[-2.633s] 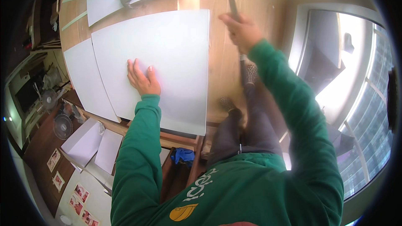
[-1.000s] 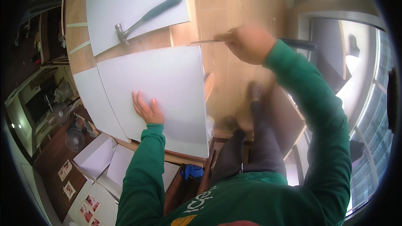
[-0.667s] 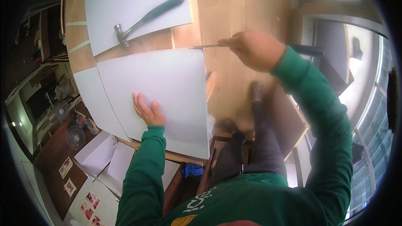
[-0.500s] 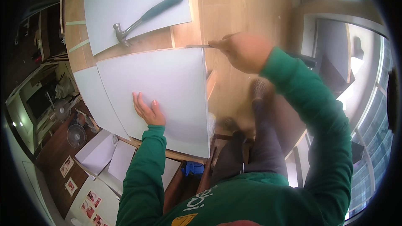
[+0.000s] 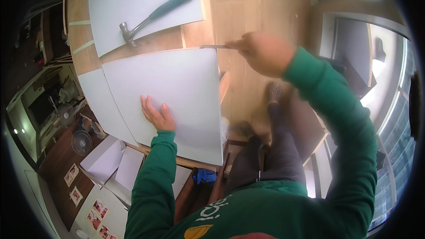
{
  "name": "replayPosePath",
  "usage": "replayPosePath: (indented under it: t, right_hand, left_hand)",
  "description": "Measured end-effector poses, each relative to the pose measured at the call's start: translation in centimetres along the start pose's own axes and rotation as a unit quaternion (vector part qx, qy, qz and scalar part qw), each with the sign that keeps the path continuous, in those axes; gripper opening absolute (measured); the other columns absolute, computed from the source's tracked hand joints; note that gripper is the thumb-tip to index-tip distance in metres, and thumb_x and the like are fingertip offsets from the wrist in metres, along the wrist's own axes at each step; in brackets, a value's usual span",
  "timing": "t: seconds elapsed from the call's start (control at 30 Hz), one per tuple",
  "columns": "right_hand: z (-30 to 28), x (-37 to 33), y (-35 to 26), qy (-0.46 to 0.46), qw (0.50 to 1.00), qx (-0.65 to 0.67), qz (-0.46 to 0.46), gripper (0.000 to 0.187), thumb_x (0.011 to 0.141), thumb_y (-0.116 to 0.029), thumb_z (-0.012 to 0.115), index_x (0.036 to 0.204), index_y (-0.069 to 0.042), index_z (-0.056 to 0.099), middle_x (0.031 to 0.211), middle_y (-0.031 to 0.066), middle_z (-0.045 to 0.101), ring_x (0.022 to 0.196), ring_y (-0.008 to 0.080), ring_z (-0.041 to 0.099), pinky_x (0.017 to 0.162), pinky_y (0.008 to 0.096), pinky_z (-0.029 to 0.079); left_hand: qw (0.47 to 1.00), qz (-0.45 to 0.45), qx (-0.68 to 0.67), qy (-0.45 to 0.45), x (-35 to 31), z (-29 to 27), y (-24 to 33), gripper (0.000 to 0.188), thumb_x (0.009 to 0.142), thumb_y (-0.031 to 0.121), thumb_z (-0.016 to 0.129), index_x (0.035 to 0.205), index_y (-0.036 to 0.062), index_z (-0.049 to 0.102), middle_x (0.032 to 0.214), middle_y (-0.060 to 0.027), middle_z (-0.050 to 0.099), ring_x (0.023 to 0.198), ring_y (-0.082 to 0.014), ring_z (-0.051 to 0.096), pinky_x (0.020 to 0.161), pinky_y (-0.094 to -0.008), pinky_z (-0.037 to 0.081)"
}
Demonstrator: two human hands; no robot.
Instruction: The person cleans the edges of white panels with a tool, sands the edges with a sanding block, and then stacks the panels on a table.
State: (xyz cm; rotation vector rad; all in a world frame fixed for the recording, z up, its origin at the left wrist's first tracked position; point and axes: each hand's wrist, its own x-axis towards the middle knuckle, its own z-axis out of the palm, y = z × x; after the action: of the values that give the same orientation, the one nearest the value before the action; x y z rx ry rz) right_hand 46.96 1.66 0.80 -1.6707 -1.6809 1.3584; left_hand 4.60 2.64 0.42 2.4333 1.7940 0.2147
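Observation:
My left hand [image 5: 157, 114] lies on the white panel [image 5: 186, 93], palm down with the fingers spread. My right hand [image 5: 268, 54] is closed round one end of a thin, flat, greyish tool [image 5: 214, 47]. Its free end lies along the panel's far edge at the far right corner; whether it is a file or a blade I cannot make out. Beyond that edge, a claw hammer [image 5: 152, 17] with a dark green handle rests on a second white panel [image 5: 110, 0], its metal head at the near edge.
Another white panel [image 5: 104, 106] adjoins on the left. Wooden surface [image 5: 195, 35] shows between the panels. Below the near edge, a blue item [image 5: 204, 176] sits in an open brown compartment. A fan [image 5: 82, 142] stands at the left, and my legs [image 5: 283, 150] are at the right.
My right hand has moved right and slightly farther away, drawing the thin tool along the panel's far corner. My left hand stays in place on the panel.

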Motion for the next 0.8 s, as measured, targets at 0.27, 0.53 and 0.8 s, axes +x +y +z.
replayPosePath:
  t: [0.27,0.53,0.8]
  right_hand:
    - [1.4,1.6,-0.7,-0.006,1.000,-0.023,-0.006,0.042,0.095,-0.005,0.046,0.133,-0.009,0.063,0.100,0.0198,0.065,0.091,0.0379,0.063,0.082,0.0449,0.051]
    - [1.9,1.6,-0.9,0.010,1.000,-0.011,0.015,0.044,0.096,-0.005,0.045,0.136,-0.010,0.062,0.103,0.0207,0.066,0.094,0.0386,0.063,0.085,0.0451,0.051]
    - [2.0,1.6,-0.8,-0.010,1.000,0.000,0.025,0.046,0.094,-0.003,0.045,0.137,-0.008,0.060,0.103,0.0229,0.065,0.101,0.0389,0.062,0.089,0.0443,0.051]
  left_hand:
    - [1.000,0.003,-0.009,-0.002,0.1,0.4,0.1,0.054,0.098,0.022,0.051,0.145,-0.0015,0.039,0.158,-0.0239,0.031,0.144,-0.0409,0.030,0.118,-0.0516,0.022]
    - [1.000,0.010,-0.007,0.007,0.2,0.6,0.0,0.053,0.098,0.021,0.051,0.145,-0.0009,0.040,0.157,-0.0236,0.033,0.143,-0.0410,0.032,0.117,-0.0518,0.023]
    - [1.000,0.006,0.004,0.009,-0.2,0.3,-0.4,0.053,0.099,0.024,0.051,0.145,-0.0010,0.040,0.157,-0.0237,0.033,0.143,-0.0411,0.032,0.117,-0.0520,0.024]
